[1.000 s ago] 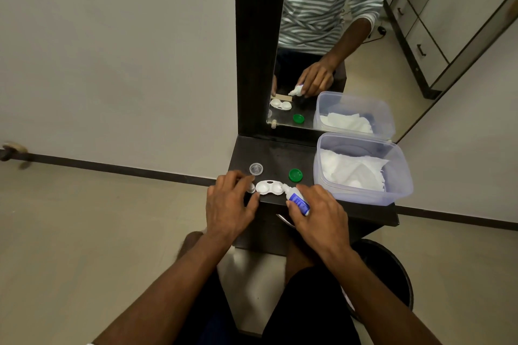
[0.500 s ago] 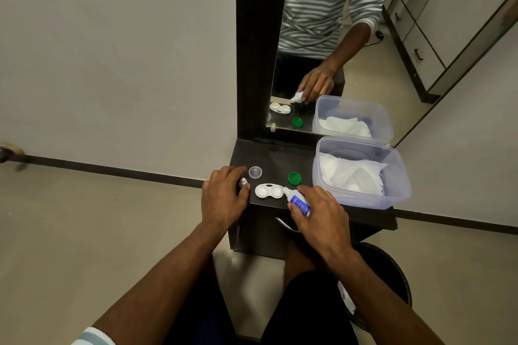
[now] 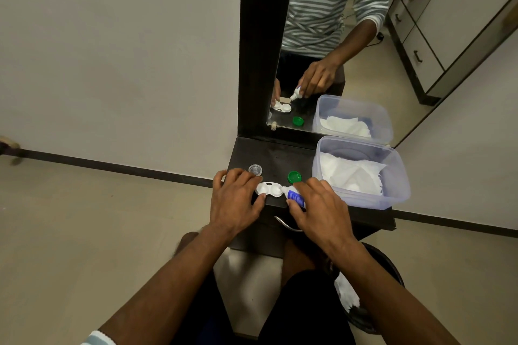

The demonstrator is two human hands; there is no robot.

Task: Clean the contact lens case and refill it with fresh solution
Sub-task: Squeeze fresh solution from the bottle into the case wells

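Observation:
The white contact lens case [image 3: 269,189] lies open near the front edge of the dark shelf [image 3: 277,157], both wells uncovered. My left hand [image 3: 235,200] pinches its left end between a fingertip and the thumb. My right hand [image 3: 319,206] grips a small solution bottle [image 3: 294,195] with a blue label, tilted so its white nozzle sits at the case's right well. A green cap [image 3: 294,176] lies just behind the bottle. A clear cap [image 3: 255,169] lies behind my left hand.
A clear plastic tub [image 3: 398,176] with white tissues fills the shelf's right side. A mirror [image 3: 330,45] stands behind and repeats the scene. A dark bin [image 3: 389,266] with crumpled tissue sits on the floor below my right arm. A drawer handle [image 3: 286,224] juts under the shelf.
My left hand, off to the left of the case half a second ago, has come back right and taken hold of the case's left end. The bottle stays at the right well.

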